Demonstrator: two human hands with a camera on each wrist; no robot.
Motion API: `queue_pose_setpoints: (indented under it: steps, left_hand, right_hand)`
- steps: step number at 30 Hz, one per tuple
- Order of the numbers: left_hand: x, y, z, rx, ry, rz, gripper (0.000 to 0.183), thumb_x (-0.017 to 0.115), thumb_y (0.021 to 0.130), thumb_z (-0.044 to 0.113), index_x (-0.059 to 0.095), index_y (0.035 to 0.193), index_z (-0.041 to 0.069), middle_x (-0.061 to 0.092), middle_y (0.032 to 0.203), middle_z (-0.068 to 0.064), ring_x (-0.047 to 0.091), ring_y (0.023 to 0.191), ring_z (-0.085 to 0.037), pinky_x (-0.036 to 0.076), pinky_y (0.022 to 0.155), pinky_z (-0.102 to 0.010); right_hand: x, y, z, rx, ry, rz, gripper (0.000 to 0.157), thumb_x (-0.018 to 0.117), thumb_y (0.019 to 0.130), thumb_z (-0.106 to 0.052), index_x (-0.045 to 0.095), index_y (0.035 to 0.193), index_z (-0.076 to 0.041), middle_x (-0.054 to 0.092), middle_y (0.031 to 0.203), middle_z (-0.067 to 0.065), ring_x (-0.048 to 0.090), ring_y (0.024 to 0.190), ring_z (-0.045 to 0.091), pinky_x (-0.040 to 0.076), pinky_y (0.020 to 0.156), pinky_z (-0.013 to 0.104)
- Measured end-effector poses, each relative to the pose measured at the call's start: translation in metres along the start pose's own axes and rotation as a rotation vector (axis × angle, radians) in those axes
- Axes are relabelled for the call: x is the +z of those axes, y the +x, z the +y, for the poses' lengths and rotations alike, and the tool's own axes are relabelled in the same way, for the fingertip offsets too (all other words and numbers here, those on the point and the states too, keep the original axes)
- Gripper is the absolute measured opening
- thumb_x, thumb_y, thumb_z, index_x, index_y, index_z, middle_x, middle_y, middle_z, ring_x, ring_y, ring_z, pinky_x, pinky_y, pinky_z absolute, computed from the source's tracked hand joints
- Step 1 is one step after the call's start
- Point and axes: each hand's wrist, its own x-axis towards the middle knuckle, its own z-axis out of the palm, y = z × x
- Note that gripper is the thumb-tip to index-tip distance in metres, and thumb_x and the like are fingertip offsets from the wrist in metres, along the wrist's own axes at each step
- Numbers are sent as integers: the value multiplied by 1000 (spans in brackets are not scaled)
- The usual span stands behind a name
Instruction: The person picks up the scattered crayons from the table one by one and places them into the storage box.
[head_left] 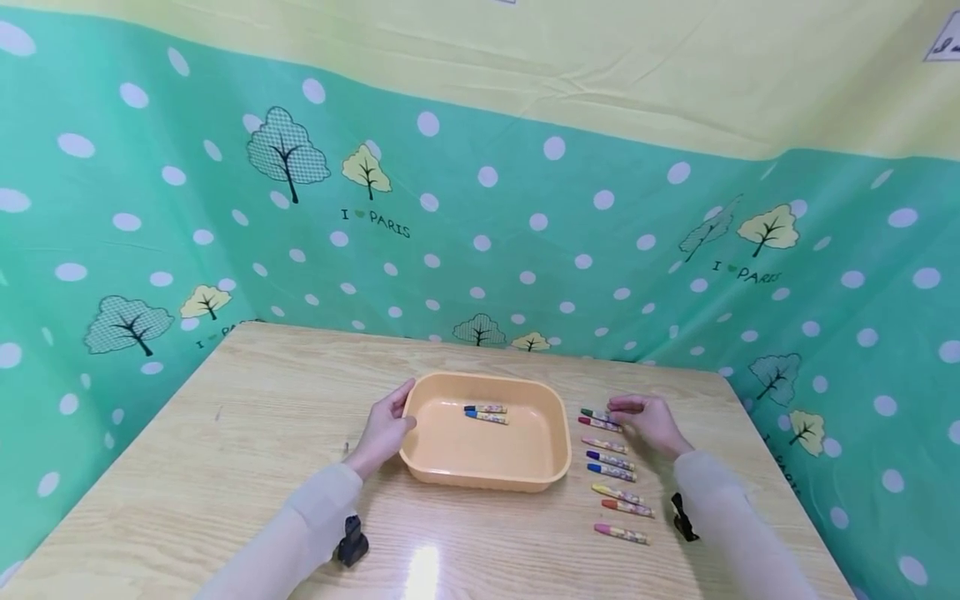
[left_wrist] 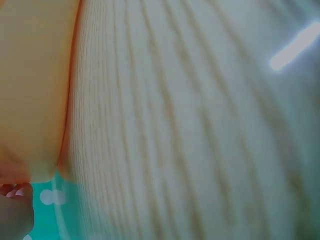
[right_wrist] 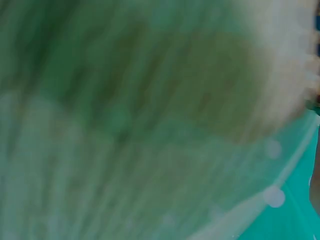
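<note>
A peach plastic tray stands mid-table with two crayons inside, a dark blue one and a blue one. My left hand grips its left rim, thumb over the edge and fingers along the outer wall. To the right of the tray lies a column of several crayons. At its far end, my right hand pinches the right end of a dark green crayon. Just nearer lies a red crayon, close under the fingers. In the right wrist view, only a sliver of the hand shows.
Nearer in the column lie a pale pink crayon, a purple one, a blue one, a yellow one, an orange-red one and a pink one. A green dotted curtain hangs behind the wooden table.
</note>
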Motion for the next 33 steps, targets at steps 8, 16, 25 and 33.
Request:
queue_pose_setpoints:
  steps: [8, 16, 25, 33]
  left_hand:
    - [0, 0, -2, 11, -8, 0, 68, 46, 78, -12, 31, 142, 5, 36, 144, -19, 40, 128, -33, 42, 100, -37]
    - [-1, 1, -3, 1, -10, -3, 68, 46, 79, -11, 30, 142, 7, 33, 146, -17, 38, 130, -33, 40, 102, -37]
    - [-1, 0, -2, 9, -6, -3, 68, 46, 78, -11, 30, 142, 5, 34, 145, -17, 39, 129, -32, 41, 102, -36]
    - [-1, 1, -2, 12, -11, 2, 68, 46, 78, -12, 31, 142, 5, 35, 144, -18, 39, 129, -33, 41, 101, -37]
  right_hand:
    - [6, 3, 7, -13, -55, 22, 31, 68, 79, -9, 64, 107, 3, 66, 106, 19, 65, 94, 22, 54, 79, 19]
    - [11, 3, 6, -30, -81, 39, 30, 66, 80, -5, 63, 108, 3, 66, 106, 19, 64, 95, 25, 55, 80, 26]
    - [16, 4, 6, -24, -142, 56, 26, 65, 80, -2, 65, 106, 0, 67, 104, 17, 63, 96, 27, 55, 82, 35]
    - [17, 3, 3, -16, -160, 92, 23, 67, 79, -6, 68, 102, -1, 69, 99, 15, 64, 91, 25, 55, 80, 36]
